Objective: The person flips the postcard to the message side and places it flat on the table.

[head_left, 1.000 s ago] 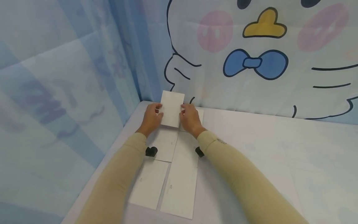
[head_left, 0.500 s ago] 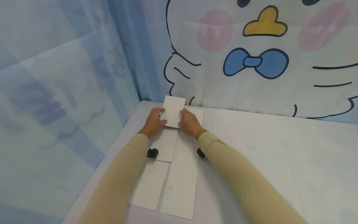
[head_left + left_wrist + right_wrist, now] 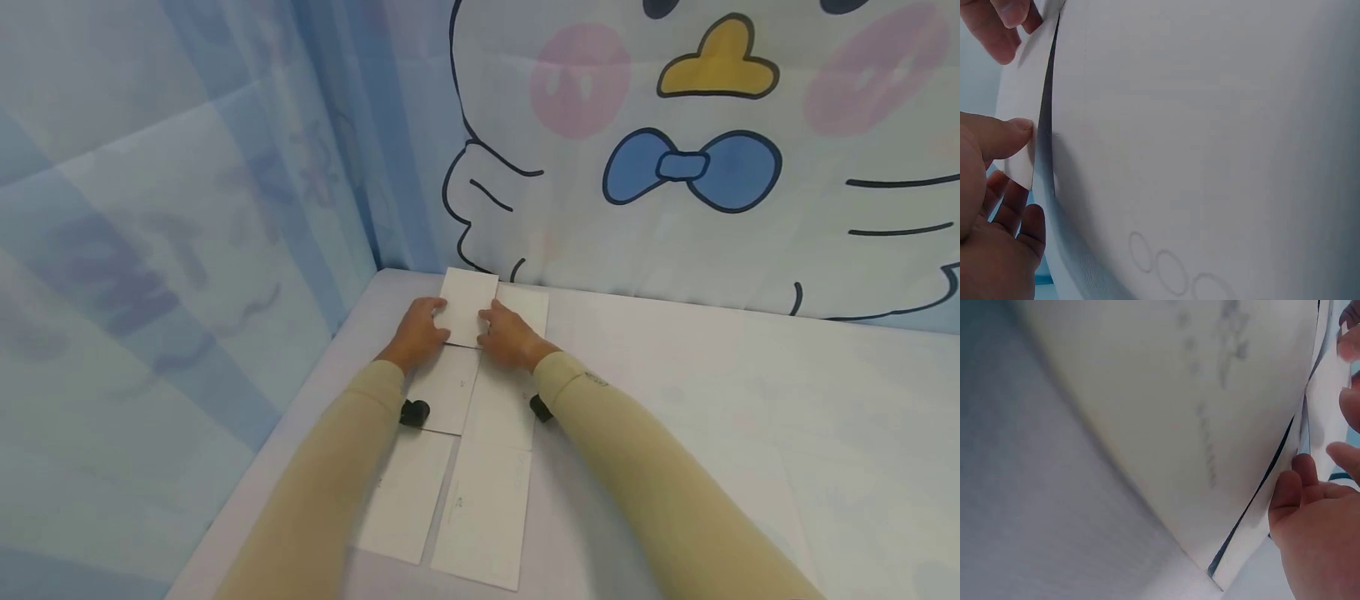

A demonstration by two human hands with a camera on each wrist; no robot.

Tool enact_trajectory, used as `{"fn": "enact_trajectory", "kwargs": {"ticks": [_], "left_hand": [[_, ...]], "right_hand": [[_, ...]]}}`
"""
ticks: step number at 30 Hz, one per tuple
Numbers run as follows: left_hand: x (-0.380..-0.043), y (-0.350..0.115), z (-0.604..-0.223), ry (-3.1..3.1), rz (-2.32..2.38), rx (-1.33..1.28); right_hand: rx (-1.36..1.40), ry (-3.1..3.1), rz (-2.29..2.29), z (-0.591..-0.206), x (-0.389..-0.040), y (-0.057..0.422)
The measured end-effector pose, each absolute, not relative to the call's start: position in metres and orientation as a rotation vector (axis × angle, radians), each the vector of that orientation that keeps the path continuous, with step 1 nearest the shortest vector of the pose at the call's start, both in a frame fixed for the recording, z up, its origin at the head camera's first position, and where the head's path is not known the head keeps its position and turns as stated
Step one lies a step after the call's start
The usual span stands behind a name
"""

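Note:
In the head view, a plain white card (image 3: 468,302) lies at the far end of the left column, against the back curtain. My left hand (image 3: 415,335) grips its left edge; in the left wrist view the thumb (image 3: 1013,134) lies on top of the card and the other fingers curl by its edge. My right hand (image 3: 512,335) holds the right edge, its fingers curled over the neighbouring far-right card (image 3: 527,304). Just below the held card lies another white card (image 3: 447,387), a narrow dark seam between them.
More white cards, one at the front left (image 3: 405,500) and one at the front right (image 3: 483,517), continue the two columns, with a slim gap between. Small marks show on some. A white-covered table (image 3: 712,417) extends right; printed curtains (image 3: 225,208) close off the left and back.
The held card has come down from a raised, tilted position to lie at the far end of the left column. Both hands have lowered with it.

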State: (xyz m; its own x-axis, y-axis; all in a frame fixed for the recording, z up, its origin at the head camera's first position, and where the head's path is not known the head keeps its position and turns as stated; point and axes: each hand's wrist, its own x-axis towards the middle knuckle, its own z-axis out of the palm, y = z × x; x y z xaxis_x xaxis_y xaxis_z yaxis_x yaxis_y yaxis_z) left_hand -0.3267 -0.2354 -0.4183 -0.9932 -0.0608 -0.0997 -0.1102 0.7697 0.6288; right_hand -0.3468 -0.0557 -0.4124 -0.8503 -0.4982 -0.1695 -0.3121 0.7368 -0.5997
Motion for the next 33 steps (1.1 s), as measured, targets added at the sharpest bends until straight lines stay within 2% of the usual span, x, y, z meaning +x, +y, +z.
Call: {"fn": "enact_trajectory", "kwargs": {"ticks": [11,22,33], "left_hand": [[-0.322,-0.237,-0.421,2.832,1.073,-0.224],[-0.321,-0.236,-0.417,2.843,0.934,-0.208],[-0.322,-0.226,-0.416,2.823,0.817,-0.253]], "right_hand": [[-0.635,2.599,-0.649,-0.413,-0.345,-0.060],[-0.759,2.678,-0.405,-0.407,-0.343,-0.063],[-0.667,2.693,-0.515,-0.411,-0.340,-0.063]]}}
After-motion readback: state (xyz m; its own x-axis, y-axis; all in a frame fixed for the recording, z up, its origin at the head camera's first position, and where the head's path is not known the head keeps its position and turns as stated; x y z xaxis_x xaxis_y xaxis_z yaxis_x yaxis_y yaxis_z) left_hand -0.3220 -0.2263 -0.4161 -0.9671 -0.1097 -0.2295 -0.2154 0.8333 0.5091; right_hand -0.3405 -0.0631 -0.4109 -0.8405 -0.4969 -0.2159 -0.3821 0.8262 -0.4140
